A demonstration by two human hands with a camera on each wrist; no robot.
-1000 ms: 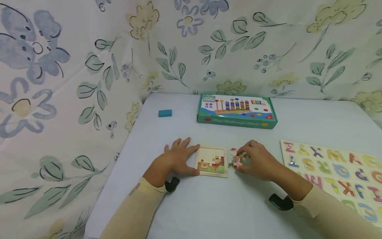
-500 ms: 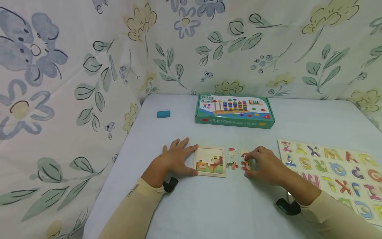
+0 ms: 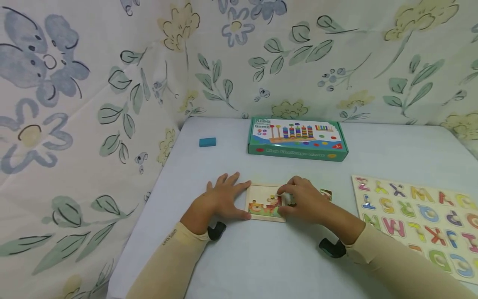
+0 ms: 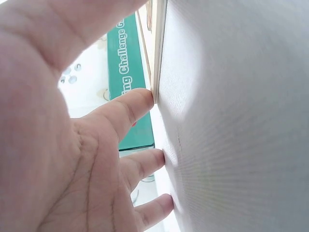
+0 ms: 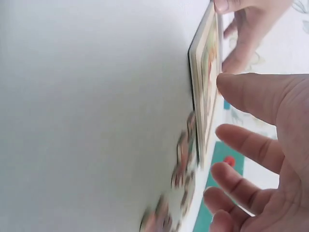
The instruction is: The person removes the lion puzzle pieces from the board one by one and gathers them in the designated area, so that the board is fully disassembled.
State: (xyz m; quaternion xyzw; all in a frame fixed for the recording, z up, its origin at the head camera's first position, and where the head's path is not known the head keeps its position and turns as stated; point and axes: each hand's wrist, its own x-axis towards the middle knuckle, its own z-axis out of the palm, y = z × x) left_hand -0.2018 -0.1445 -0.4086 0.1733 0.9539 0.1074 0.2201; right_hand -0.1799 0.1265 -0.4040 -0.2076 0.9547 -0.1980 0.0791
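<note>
White table (image 3: 231, 257), floral cloth (image 3: 231, 66) behind, and a puzzle tray (image 3: 259, 193) that looks easy to bump.

Tray's between the hands, pieces filling its near part, most of the far part bare. Left hand (image 3: 220, 201) is spread wide, thumb and index finger against the tray's left side; if that contact slips, I'd guess a sideways push skids the whole thing. Right hand (image 3: 304, 201) is at the right edge, thumb and fingers apart, no piece visible between them. Loose pieces (image 5: 181, 159) lie just right of the tray, blurry, so a low sweep could probably scatter them.
</note>
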